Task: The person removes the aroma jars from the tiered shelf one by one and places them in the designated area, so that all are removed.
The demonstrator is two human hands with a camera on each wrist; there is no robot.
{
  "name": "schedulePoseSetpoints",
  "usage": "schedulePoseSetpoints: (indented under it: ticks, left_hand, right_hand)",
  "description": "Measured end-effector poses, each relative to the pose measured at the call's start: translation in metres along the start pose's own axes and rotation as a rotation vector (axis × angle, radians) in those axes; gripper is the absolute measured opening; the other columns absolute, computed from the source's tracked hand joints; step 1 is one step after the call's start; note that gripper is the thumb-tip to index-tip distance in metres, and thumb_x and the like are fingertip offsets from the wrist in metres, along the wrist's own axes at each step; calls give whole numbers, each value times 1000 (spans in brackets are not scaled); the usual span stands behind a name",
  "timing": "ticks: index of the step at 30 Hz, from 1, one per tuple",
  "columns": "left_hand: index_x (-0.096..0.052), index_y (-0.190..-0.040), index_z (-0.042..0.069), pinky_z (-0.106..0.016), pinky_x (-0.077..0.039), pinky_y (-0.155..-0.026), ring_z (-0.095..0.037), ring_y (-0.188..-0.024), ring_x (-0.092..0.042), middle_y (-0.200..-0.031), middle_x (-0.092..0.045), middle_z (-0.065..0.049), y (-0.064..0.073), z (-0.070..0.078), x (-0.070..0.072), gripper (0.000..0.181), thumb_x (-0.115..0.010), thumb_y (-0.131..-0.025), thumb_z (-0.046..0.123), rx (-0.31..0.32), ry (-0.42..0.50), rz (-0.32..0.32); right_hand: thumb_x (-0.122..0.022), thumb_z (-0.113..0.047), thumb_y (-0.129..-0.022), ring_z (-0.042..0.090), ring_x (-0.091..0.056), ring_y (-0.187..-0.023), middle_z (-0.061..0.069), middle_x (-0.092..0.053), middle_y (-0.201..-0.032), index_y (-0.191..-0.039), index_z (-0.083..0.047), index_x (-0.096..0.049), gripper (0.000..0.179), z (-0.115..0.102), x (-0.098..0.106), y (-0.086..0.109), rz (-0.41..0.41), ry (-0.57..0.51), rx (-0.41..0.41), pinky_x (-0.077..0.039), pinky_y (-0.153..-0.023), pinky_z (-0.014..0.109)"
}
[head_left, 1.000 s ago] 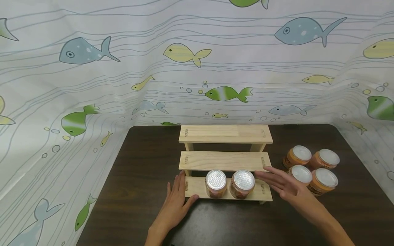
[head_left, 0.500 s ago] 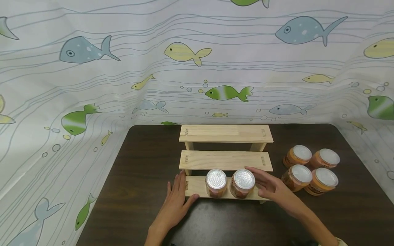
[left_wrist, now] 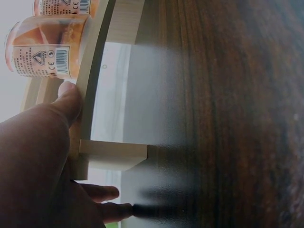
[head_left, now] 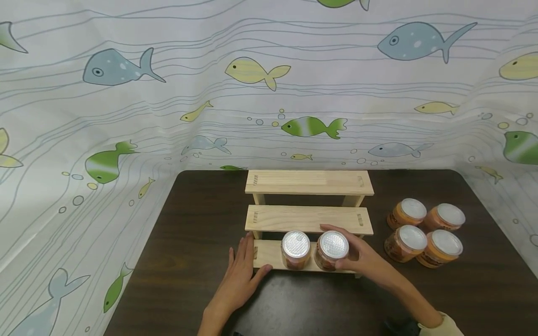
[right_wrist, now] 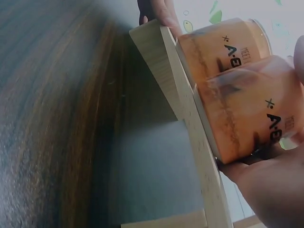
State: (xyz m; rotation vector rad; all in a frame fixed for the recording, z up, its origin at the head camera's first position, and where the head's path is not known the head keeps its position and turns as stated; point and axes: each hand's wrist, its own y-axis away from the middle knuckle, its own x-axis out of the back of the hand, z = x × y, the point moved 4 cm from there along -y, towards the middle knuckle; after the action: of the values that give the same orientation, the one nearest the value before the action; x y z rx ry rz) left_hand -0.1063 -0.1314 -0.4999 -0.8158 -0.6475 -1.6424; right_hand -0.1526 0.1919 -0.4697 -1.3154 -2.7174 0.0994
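Observation:
A three-step wooden shelf (head_left: 308,219) stands on the dark table. On its lowest step sit two orange jars with silver lids, a left jar (head_left: 295,247) and a right jar (head_left: 333,246). My right hand (head_left: 363,261) holds the right jar, thumb at its front and fingers reaching behind; the right wrist view shows its orange label (right_wrist: 251,114). My left hand (head_left: 237,282) rests at the shelf's left end with its fingers straight. In the left wrist view its thumb (left_wrist: 70,102) lies on the lowest board, close to a jar (left_wrist: 47,47).
Several more jars (head_left: 413,238) stand grouped on the table right of the shelf. The dark table (head_left: 189,233) stretches out on both sides. Behind and at the sides hangs a white fish-patterned cloth (head_left: 189,42).
My right hand has moved left from the shelf's right end to the right jar, and its fingers and thumb have come round it. My left hand has stayed in place.

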Motion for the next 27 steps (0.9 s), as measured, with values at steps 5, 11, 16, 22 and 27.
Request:
schedulePoseSetpoints:
  ticks: [5, 11, 16, 22, 27]
  left_hand:
    - [-16, -172, -8, -80, -10, -128, -54, -166, -19, -180, -18, -29, 1, 0, 1, 94, -65, -111, 45, 1, 0, 4]
    - [-16, -172, -7, -80, -11, -128, -54, -166, -20, -180, -19, -28, 2, 0, 1, 94, -64, -111, 46, 1, -7, 7]
    - [-15, -173, -7, -81, -12, -127, -55, -165, -20, -180, -19, -28, 1, 0, 1, 93, -63, -112, 45, -12, -6, 14]
    - [-15, -173, -6, -81, -12, -127, -55, -165, -21, -181, -19, -26, 0, 0, 0, 93, -63, -112, 45, -22, -4, 21]
    - [-15, -173, -5, -81, -12, -127, -55, -165, -21, -181, -19, -26, 0, -1, 0, 93, -63, -112, 45, -14, -2, 18]
  right_hand:
    - [-79, -10, -101, -1, -50, -146, 13, -45, -171, -170, -15, -41, 79, 0, -5, -4, 44, 120, -46, -44, -114, 31]
    - [-75, -4, -102, 5, -56, -141, 19, -49, -167, -168, -11, -42, 75, -2, -9, -4, 47, 58, -58, -50, -110, 27]
    - [-71, 3, -103, 11, -61, -139, 17, -54, -163, -167, -3, -40, 72, -3, -10, -3, 11, -93, 3, -59, -104, 31]
    - [-69, 9, -101, 14, -61, -142, 14, -57, -162, -168, -1, -39, 73, -5, -4, 7, 6, -165, 13, -64, -99, 35]
    - [-69, 12, -100, 11, -58, -146, 12, -58, -162, -168, 2, -37, 75, -13, 11, 25, 20, -113, 14, -61, -101, 31]
